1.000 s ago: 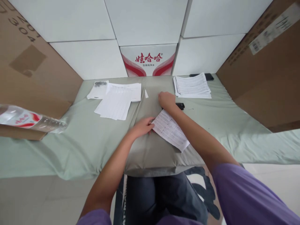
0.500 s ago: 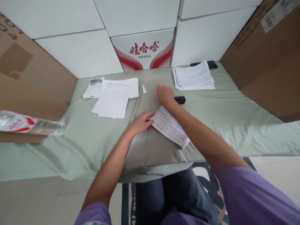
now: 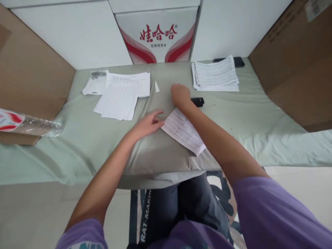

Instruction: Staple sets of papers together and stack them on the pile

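One printed sheet point(image 3: 182, 130) lies slanted on the grey cushion point(image 3: 158, 152) right in front of you, and both your hands are on it. Your left hand point(image 3: 146, 123) rests flat with loose fingers pressing the sheet's near-left edge, likely to pin it in place. Your right hand point(image 3: 180, 96) is curled at the far corner — whether it pinches the paper or just presses it, I cannot tell. Just beside that hand sits a small black stapler-like object point(image 3: 197, 101). Farther right lies a stack of printed papers point(image 3: 215, 74); to the left, loose white sheets point(image 3: 121, 97) are spread out — apparently a separate pile. All of it rests on the pale green cloth point(image 3: 246, 124), with a water bottle point(image 3: 28, 125) at far left
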Available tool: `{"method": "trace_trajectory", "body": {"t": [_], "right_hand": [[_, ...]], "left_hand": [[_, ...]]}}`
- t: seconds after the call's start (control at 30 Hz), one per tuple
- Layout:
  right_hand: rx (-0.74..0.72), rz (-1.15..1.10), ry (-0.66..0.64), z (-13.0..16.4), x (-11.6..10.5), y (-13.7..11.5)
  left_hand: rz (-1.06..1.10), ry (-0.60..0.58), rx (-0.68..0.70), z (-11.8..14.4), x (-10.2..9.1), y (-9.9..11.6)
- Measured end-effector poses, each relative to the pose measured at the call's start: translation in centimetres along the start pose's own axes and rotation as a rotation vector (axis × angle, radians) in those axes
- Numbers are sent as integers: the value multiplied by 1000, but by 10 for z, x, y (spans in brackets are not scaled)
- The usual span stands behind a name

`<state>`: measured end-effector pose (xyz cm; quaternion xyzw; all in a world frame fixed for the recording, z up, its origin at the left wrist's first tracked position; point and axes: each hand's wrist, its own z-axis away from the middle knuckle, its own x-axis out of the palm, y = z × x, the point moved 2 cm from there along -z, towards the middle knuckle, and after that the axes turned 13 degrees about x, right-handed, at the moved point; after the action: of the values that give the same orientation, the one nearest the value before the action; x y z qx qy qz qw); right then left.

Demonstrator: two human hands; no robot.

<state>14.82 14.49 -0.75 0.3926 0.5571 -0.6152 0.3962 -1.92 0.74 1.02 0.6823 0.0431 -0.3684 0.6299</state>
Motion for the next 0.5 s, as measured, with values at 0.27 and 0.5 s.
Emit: {"method": "trace_trajectory", "body": {"t": [0.27,0.5], "right_hand": [[11,111,140,13,-13,0],[45,83,150,17,-22,6]], "left_hand": [[-237,397,127,-85,-22,32],[-249,286,91,-66,14,-2]]}}
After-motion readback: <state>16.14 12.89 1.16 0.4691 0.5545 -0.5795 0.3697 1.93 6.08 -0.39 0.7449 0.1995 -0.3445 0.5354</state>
